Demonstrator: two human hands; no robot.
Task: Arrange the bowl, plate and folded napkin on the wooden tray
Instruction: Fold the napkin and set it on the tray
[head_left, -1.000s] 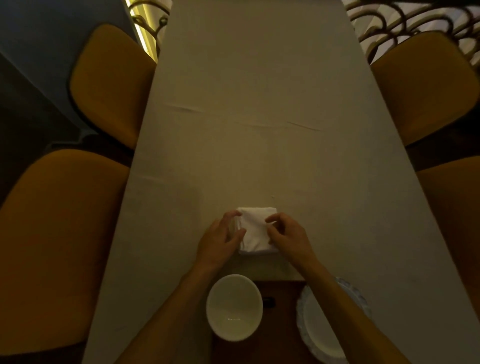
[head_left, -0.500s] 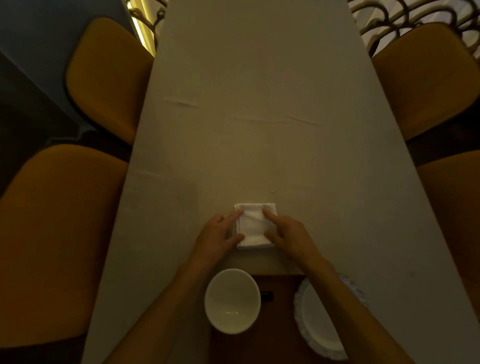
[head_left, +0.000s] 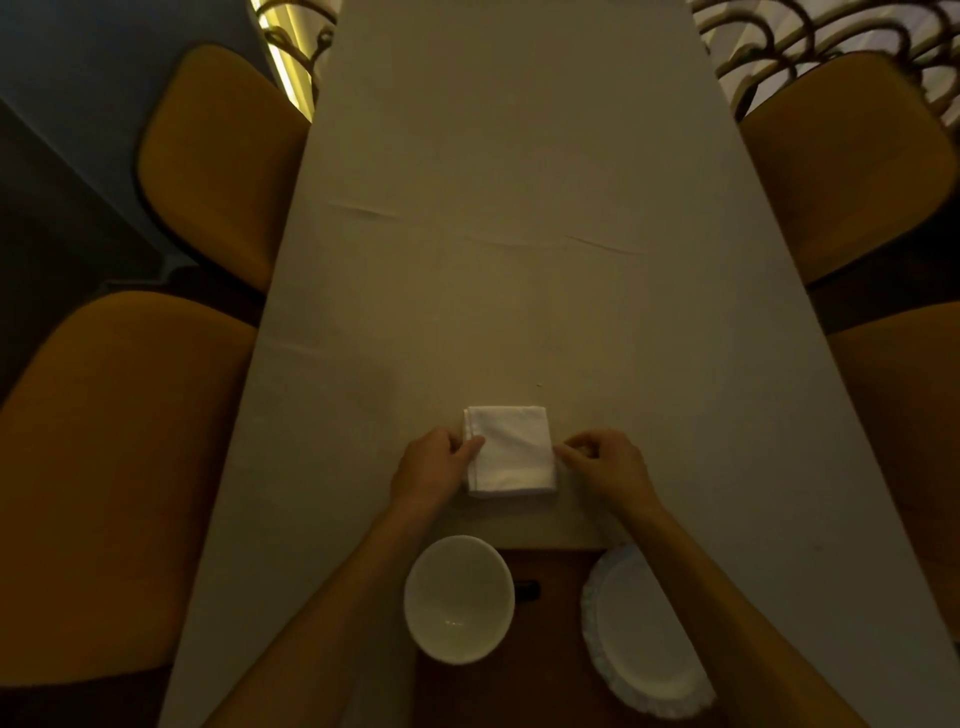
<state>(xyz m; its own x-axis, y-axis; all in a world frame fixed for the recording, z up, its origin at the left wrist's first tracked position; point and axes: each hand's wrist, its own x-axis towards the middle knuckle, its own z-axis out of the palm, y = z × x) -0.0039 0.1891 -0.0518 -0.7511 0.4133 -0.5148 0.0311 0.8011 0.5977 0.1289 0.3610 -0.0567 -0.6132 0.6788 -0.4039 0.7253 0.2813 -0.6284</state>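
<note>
I see a long table (head_left: 519, 156) under a pale cloth running from 6 o'clock up to 12, with faint creases (head_left: 605, 244) across its middle. Four mustard-yellow chairs flank it: a near one at 8 o'clock (head_left: 114, 478), a farther one at 10 o'clock (head_left: 218, 156), one at 2 o'clock (head_left: 852, 156) and one at 4 o'clock (head_left: 909, 441). Curled metal scrollwork (head_left: 810, 26) shows at 1 o'clock, and more beside a bright strip (head_left: 291, 31) at 11 o'clock.

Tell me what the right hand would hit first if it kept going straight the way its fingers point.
The right hand points left, its fingers already at the folded napkin's right edge. It would probably meet the napkin first, and beyond that the left hand.
</note>
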